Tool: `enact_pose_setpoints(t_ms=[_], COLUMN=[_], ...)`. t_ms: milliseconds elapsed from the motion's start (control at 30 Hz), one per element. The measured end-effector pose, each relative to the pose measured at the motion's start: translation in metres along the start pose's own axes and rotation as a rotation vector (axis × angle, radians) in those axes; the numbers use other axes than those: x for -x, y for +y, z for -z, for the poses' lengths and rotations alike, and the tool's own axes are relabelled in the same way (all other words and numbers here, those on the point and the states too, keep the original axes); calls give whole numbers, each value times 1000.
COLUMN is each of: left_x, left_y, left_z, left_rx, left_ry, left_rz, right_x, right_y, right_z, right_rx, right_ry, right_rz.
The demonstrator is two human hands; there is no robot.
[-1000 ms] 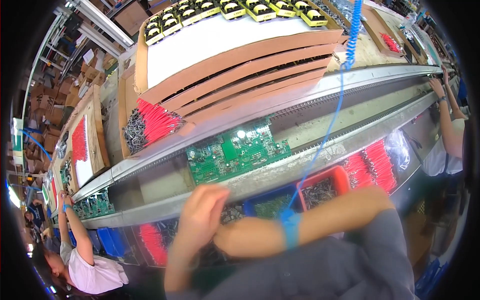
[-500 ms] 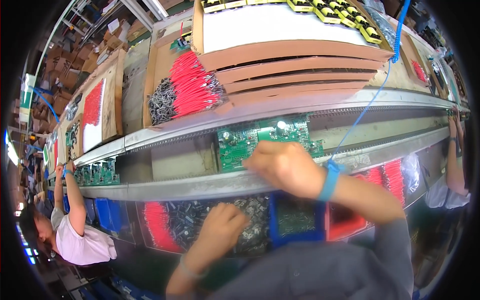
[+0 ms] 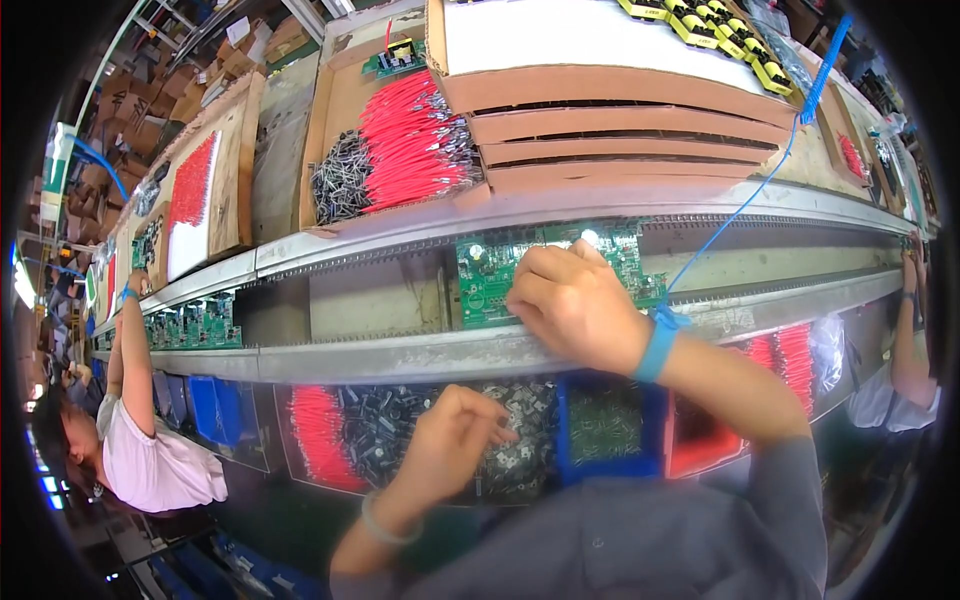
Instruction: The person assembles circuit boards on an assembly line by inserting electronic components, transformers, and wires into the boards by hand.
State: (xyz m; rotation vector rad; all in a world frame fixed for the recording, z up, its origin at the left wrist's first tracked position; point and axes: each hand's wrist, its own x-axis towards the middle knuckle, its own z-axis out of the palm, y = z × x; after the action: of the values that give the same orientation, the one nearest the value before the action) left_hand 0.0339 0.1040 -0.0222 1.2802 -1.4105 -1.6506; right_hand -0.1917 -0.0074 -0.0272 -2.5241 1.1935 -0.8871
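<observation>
A green circuit board (image 3: 485, 290) sits between the metal rails of the line, with small parts and a round white-topped component on it. My right hand (image 3: 580, 305), a blue wrist strap (image 3: 657, 345) at its wrist, bends over the board's lower middle. Its fingers are pinched together at the board surface; whatever they hold is hidden. Over the bin of small metal-and-black components (image 3: 520, 455) hovers my left hand (image 3: 450, 440), its fingers curled in toward the thumb. Anything between those fingertips is too small to name.
Red-sleeved leads (image 3: 320, 435) and a blue bin of small pins (image 3: 605, 430) lie along the near side. Beyond the rails stands a cardboard box (image 3: 640, 90). A blue cord (image 3: 735, 215) crosses the line. At the left, another person (image 3: 150, 450) reaches toward more boards.
My left hand has risen slightly and its fingers have turned to the right. My right hand stays over the board, its fingers now shifted a little. The whole view has shifted slightly.
</observation>
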Motion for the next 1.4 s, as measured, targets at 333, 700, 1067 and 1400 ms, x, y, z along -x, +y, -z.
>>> enact_pose_setpoints(t_ms=[333,700,1067,1400], left_x=[2,-22,-73,-83], left_y=[12,28,26,23], left_z=[21,47,31,23], left_rx=[419,85,-431,-682], left_ry=[76,417,316,235], left_rz=[64,-210,-410,-544], right_x=[-2,3,6,29], right_y=[0,-65,-107,-92], right_z=[-10,-14,-73,-14], right_rx=[84,-55,-177,-207], right_ry=[-7,-116,-417,-328], right_rz=[190,323,320,311])
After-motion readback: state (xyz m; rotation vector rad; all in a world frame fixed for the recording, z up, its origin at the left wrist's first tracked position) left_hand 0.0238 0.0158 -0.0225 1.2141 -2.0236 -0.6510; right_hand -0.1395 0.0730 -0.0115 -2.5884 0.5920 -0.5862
